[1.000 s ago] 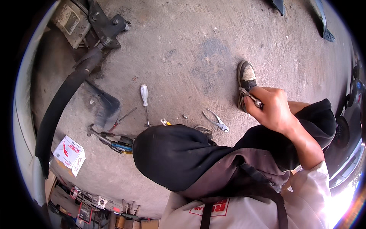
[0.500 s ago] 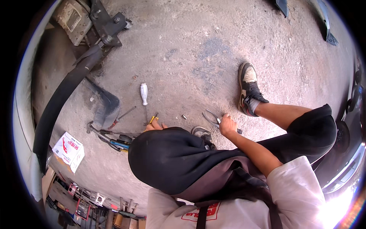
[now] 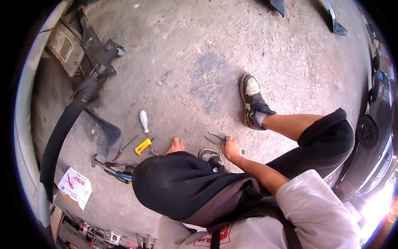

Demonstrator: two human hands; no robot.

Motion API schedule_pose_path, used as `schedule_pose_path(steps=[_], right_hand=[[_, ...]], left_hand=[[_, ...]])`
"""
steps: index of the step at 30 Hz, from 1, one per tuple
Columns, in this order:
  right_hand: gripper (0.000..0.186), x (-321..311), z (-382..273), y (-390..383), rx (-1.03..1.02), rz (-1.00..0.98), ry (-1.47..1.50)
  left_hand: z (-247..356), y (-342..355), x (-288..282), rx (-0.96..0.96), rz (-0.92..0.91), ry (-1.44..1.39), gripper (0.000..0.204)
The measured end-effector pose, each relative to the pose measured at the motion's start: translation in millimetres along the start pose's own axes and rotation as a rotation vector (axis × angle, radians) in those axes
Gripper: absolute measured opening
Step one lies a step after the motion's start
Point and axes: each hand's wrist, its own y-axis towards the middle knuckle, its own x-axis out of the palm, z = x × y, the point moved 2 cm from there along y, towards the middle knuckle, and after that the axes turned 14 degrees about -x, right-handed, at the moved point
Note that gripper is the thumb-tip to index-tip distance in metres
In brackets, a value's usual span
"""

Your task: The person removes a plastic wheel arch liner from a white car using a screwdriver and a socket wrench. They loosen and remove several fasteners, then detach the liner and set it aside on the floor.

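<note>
My right hand (image 3: 232,149) is closed round a pair of pliers (image 3: 214,138), whose two curved grey arms stick out spread apart on the far left side of the fist. My left hand (image 3: 176,146) is down at the concrete beyond my bent left knee, its fingers curled. Whatever the fingers hold is hidden. Left of that hand lies a yellow-handled tool (image 3: 143,146). Just beyond it rests a screwdriver with a clear whitish handle (image 3: 144,120). A thin red-handled screwdriver (image 3: 117,156) lies farther left.
More tools with blue and black handles (image 3: 124,176) lie left of my knee. A grey boot-shaped part (image 3: 110,141) and a white carton (image 3: 76,186) are near the long black bar (image 3: 62,133) at the left. My shoe (image 3: 251,97) stands at centre right; a dark car (image 3: 369,137) is at the far right.
My left hand has let go of the yellow-handled tool and moved right, to where a small metal cylinder lay. That cylinder is out of sight. The view has shifted; my right hand keeps the pliers.
</note>
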Motion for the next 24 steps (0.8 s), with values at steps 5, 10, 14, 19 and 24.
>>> schedule_pose_path(steps=[5,10,14,19,24], right_hand=[[0.024,10,1,9,-0.240,0.058,-0.159],[0.024,-3,3,14,-0.279,0.163,-0.142],[0.029,-22,-39,32,-0.069,0.246,0.006],[0.032,-29,-105,64,0.026,0.234,0.194],[0.035,-46,-166,86,-0.286,-0.101,0.310]], left_hand=[[-38,0,6,-0.178,0.148,-0.364,0.024],[-6,-1,-13,-0.136,-0.170,-0.293,0.023],[-13,28,55,0.070,-0.314,-0.694,0.031],[9,13,35,-0.334,-0.900,-1.105,0.031],[-8,-4,11,-0.371,-0.948,-1.444,0.031]])
